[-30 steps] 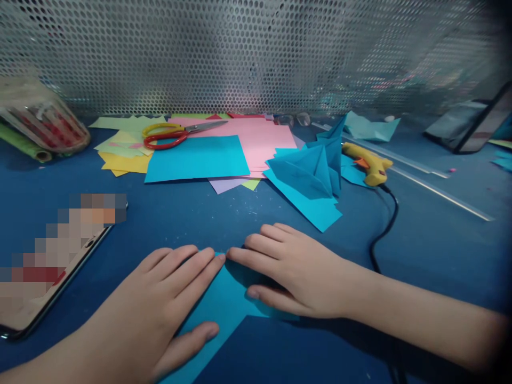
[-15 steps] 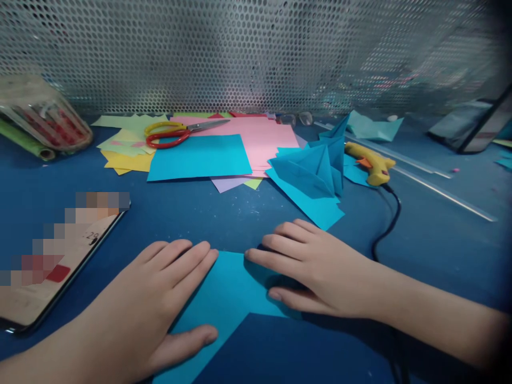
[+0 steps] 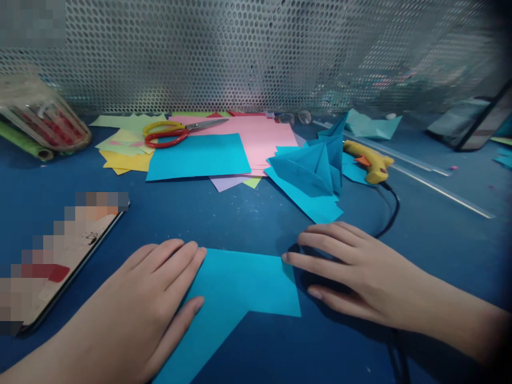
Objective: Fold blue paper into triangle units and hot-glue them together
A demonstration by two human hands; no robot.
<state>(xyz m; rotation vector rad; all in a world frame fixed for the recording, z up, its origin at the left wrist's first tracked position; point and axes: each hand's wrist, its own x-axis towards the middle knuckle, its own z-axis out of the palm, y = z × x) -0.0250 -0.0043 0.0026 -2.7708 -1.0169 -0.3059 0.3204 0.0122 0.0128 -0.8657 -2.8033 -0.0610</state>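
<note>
A folded blue paper sheet (image 3: pixel 236 290) lies flat on the blue table in front of me. My left hand (image 3: pixel 140 309) rests flat on its left part, fingers stretched out and together. My right hand (image 3: pixel 360 272) lies at the sheet's right edge, fingers extended, the index fingertip touching the paper's upper right corner. Neither hand grips anything.
A phone (image 3: pixel 56 261) lies at the left. Behind are coloured paper sheets (image 3: pixel 200 154), red-and-yellow scissors (image 3: pixel 176 132), folded blue paper shapes (image 3: pixel 316 170), a yellow glue gun (image 3: pixel 368 160) with a black cable (image 3: pixel 388 213), a clear jar (image 3: pixel 40 120), and a perforated metal wall (image 3: pixel 256 53).
My right hand has slid rightward along the fold to the sheet's right edge, uncovering the paper. My left hand shifted slightly left and stays pressed on the sheet.
</note>
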